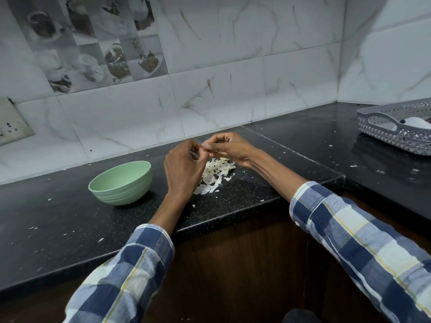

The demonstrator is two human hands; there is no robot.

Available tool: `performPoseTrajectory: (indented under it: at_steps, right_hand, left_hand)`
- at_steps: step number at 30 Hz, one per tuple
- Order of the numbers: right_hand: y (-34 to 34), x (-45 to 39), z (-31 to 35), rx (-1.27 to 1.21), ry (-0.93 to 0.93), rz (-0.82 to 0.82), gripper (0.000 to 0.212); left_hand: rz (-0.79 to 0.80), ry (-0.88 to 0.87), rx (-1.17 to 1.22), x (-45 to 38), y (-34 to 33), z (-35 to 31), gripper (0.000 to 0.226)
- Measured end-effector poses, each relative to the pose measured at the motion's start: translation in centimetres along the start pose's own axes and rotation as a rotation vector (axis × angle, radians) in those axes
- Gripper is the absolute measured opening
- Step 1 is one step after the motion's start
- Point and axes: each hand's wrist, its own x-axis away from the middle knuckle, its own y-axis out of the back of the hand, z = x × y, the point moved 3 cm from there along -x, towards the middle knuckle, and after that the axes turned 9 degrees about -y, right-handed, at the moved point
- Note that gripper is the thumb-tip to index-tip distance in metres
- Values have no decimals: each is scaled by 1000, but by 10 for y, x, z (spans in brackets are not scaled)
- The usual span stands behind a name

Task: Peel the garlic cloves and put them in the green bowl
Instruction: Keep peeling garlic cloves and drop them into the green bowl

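We hold garlic clove (208, 146) above far part of black counter (245, 194), over pile of peels (213, 174). Left hand (184, 167) curled, fingertips pinching skin at clove's end; right hand (229, 146) curled round clove, steadying it. Green bowl (121, 181) sits left of hands, near them. Advice to ourselves: peel in short pulls, keep clove over pile, turn it between pulls. Clove mostly hidden by fingers; bowl's contents out of sight; unpeeled cloves in pile hard to tell.
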Motion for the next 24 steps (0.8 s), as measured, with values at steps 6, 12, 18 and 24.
performPoseTrajectory:
  at_steps: [6, 12, 18, 24]
  right_hand:
    - [3, 1, 0, -79, -21, -26, 14]
    - [5, 2, 1, -65, -10, -33, 10]
    - [5, 1, 0, -14, -15, -37, 18]
    - [5, 2, 0, 10, -17, -19, 27]
  left_hand:
    - [48, -47, -4, 0, -4, -1, 18]
    - [65, -81, -18, -1, -7, 2, 14]
    - [87, -65, 8, -1, -8, 7, 12]
    - [83, -27, 25, 0, -9, 5, 5]
